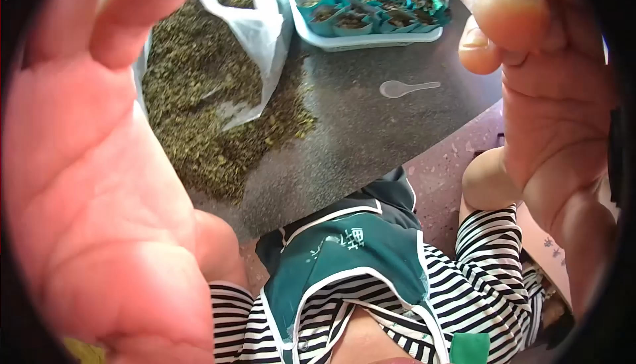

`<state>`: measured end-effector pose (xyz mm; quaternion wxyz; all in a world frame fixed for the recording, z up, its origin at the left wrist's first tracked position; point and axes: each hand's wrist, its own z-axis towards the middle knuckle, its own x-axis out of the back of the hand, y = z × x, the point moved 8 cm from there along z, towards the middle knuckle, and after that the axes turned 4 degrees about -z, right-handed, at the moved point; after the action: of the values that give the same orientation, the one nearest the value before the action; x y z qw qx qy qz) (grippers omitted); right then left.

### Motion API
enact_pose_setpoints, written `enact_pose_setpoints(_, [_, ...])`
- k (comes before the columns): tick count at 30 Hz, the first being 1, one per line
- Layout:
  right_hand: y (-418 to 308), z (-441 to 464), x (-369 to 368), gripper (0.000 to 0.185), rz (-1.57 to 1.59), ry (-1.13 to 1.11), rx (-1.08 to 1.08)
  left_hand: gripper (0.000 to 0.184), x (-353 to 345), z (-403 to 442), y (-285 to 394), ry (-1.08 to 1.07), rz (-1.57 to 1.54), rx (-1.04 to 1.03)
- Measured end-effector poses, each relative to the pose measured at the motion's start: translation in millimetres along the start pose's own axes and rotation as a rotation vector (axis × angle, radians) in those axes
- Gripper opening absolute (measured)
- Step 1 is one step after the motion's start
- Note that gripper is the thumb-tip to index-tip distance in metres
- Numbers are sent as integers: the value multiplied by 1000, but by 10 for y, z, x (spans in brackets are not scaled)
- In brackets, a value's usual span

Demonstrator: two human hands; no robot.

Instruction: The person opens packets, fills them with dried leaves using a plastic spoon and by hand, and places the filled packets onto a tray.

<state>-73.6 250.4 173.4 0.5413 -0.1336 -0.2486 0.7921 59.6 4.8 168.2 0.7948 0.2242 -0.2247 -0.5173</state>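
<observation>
Both bare hands are raised close to the camera and fill the sides of the head view. My left hand [99,192] shows its palm, with fingers reaching up and partly cut off at the top; nothing lies in the palm. At the right, my right hand [550,99] has its fingers half curled, two fingertips showing and the bare palm facing inward. Beyond them, a heap of dried chopped herb [205,152] spills from a white plastic bag [262,39] onto the dark table [358,139]. A clear plastic spoon [395,88] rests on the table, touched by neither hand.
A white tray [371,42] at the back holds several teal pouches [351,19] filled with dried bits. Below the table's near edge are a green apron [351,238] and striped clothing [464,278] on my body. Pinkish speckled floor [444,172] shows at the right.
</observation>
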Motion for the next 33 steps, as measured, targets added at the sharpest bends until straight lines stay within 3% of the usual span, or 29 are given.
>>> enact_pose_setpoints(2, [52, 134, -580, 43, -37, 74, -12, 90, 105, 187, -163, -42, -44, 5])
enact_pose_setpoints(6, [248, 210, 94, 41, -84, 234, -35, 92, -383, 382, -180, -137, -106, 22])
enact_pose_setpoints(8, [411, 49, 523, 40, -101, 292, -31, 93, 11, 494, -201, -181, -124, 21])
enact_pose_setpoints(9, [936, 100, 788, 38, -205, 124, -109, 94, -741, 502, -137, -205, -134, 18])
enact_pose_setpoints(11, [1867, -1, 1294, 38, -411, -208, -287, 94, -765, 557, -75, -260, -162, 18])
enact_pose_setpoints(13, [2839, -429, 1655, 66, -628, -199, -675, 94, -831, 601, -211, -219, -70, 15])
enact_pose_setpoints(15, [3138, -629, 1551, 66, -911, -279, -612, 91, -710, 450, -368, -157, 70, 37])
enact_pose_setpoints(17, [3278, -669, 1300, 81, -936, -393, -387, 90, -701, 287, -482, -124, 169, 129])
enact_pose_setpoints(19, [3317, -673, 1038, 88, -981, -430, -418, 86, -683, 83, -614, -118, 205, 232])
enact_pose_setpoints(20, [3401, -672, 946, 76, -1012, -446, -374, 81, -690, -5, -670, -155, 177, 270])
enact_pose_setpoints(21, [3440, -642, 899, 76, -1009, -440, -378, 78, -693, -88, -699, -147, 210, 309])
enact_pose_setpoints(23, [3572, -679, 733, 61, -955, -603, -429, 75, -667, -247, -749, -95, 252, 387])
enact_pose_setpoints(28, [3469, -773, 862, 33, -970, -586, -283, 66, -669, -500, -810, -87, 205, 496])
enact_pose_setpoints(32, [2475, -730, 1294, 27, -871, -277, -185, 59, -706, -640, -907, -45, 158, 575])
enact_pose_setpoints(33, [2224, -746, 1353, 25, -794, -265, -273, 57, -740, -653, -941, -46, 119, 590])
